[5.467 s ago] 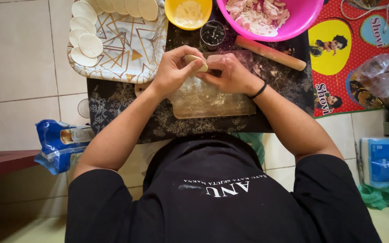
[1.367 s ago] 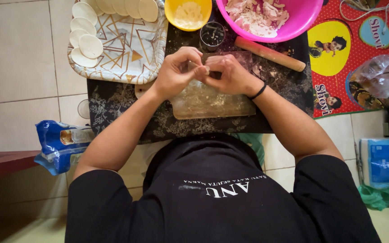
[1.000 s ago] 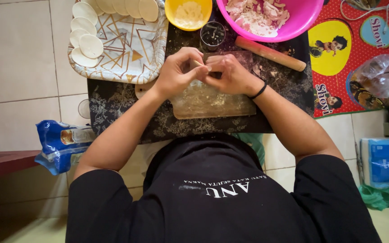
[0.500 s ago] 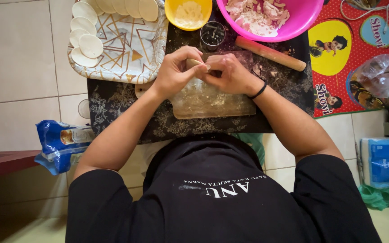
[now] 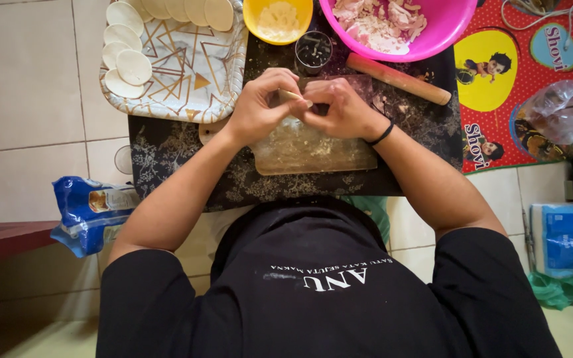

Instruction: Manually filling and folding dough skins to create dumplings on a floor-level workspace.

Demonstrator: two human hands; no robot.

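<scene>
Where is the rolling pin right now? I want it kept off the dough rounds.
In the head view the wooden rolling pin lies slanted on the dark mat, right of the right hand and just below the pink bowl.

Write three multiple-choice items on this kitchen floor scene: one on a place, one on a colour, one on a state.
1. Where does the wooden rolling pin lie?
A. on the patterned tray
B. on the dark mat, just below the pink bowl
C. inside the yellow bowl

2. What colour is the bowl holding the chopped filling?
A. pink
B. green
C. white

3. What are the two hands doing?
A. resting flat on the floor
B. gripping the rolling pin
C. meeting over the board, pinching a small dough piece

Answers: 1 B, the pin lies slanted on the dark mat under the pink bowl. 2 A, its rim is bright pink. 3 C, the left hand and right hand pinch the dough piece above the board.
</scene>
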